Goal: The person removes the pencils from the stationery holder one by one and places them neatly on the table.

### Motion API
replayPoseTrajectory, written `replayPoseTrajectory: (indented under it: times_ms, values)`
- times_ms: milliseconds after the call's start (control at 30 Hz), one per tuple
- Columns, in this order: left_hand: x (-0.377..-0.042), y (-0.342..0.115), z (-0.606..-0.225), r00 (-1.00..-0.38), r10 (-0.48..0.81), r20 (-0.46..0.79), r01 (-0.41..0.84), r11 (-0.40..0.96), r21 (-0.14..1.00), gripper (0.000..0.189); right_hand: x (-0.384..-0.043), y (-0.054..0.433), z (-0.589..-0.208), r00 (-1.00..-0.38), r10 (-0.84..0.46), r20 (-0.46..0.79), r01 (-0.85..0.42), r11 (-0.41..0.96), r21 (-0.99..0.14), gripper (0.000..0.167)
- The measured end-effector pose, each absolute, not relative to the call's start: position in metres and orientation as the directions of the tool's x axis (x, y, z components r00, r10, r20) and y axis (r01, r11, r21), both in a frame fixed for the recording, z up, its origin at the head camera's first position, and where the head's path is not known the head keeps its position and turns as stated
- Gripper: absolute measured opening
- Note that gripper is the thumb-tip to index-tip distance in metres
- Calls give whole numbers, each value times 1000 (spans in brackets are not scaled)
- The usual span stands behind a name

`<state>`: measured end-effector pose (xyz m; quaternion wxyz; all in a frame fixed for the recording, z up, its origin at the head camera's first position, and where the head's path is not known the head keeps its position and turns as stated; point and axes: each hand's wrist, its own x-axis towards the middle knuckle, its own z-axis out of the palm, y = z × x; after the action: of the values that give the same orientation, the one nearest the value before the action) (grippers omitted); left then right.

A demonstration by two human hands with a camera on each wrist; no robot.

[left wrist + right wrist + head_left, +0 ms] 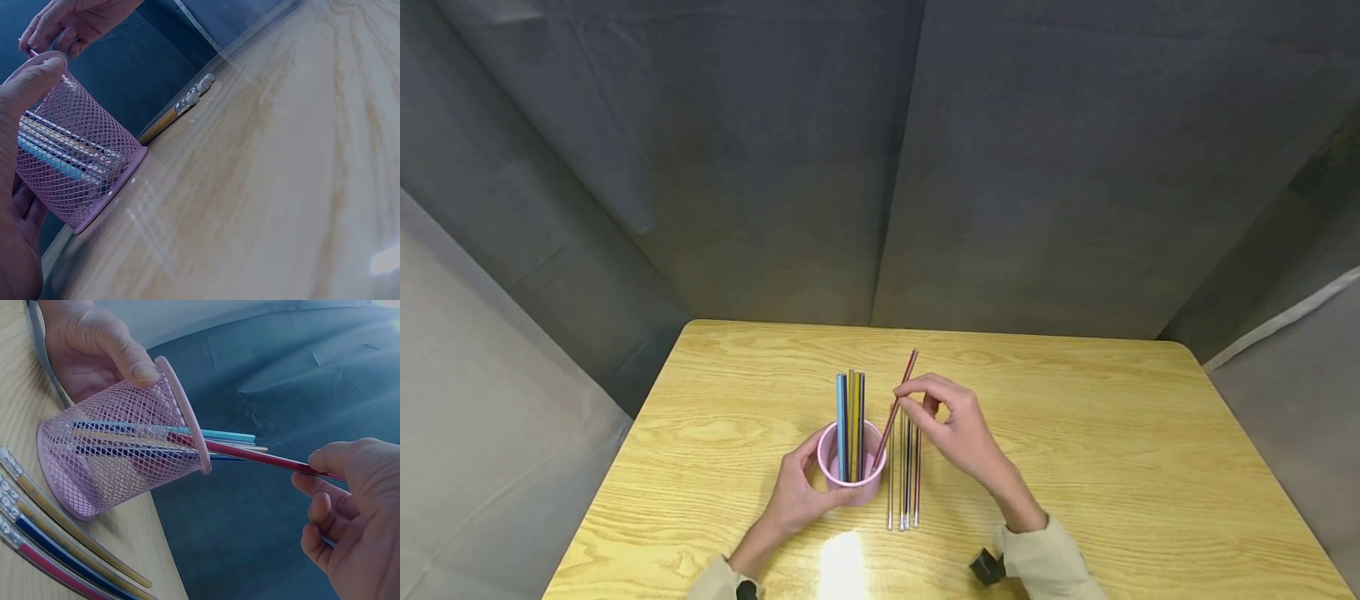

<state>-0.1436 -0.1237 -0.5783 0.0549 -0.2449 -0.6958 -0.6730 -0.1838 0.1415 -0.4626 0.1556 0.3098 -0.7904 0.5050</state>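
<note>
A pink mesh pencil cup [868,493] stands on the table, and my left hand [797,492] grips it from the left with the thumb near the rim. Several pencils [852,417], light blue, dark blue and yellow, stand inside it. My right hand [951,421] pinches a red pencil [250,453] between thumb and forefinger. That pencil slants, its lower end inside the cup's mouth and its upper part outside. Just right of the cup lies a row of several loose pencils [59,540], yellow, dark blue and red, their eraser ends toward me.
The wooden table [1112,442] has a bright glare spot near its front edge. Grey cloth [775,167] hangs behind and on both sides. A small black object [987,567] sits by the right sleeve.
</note>
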Motion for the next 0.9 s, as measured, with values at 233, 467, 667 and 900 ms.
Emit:
replayPoseTrajectory:
  times_ms: [233,467,667,900]
  values:
    - [-144,-124,-579,-874,263,409,419,-20,908,90,-186,148,-458,-752,-295,590,-658,288,-695,21]
    - [-144,-124,-580,-878,263,401,411,-20,912,90,-187,152,-455,-715,-265,647,-699,274,-660,24]
    - [-143,-123,-579,-883,258,393,404,-11,915,91,-188,155,-452,-712,-244,658,-701,284,-654,23]
    - [-142,-123,-577,-884,255,391,402,-9,916,91,-191,163,-452,-724,-203,659,-688,275,-671,24]
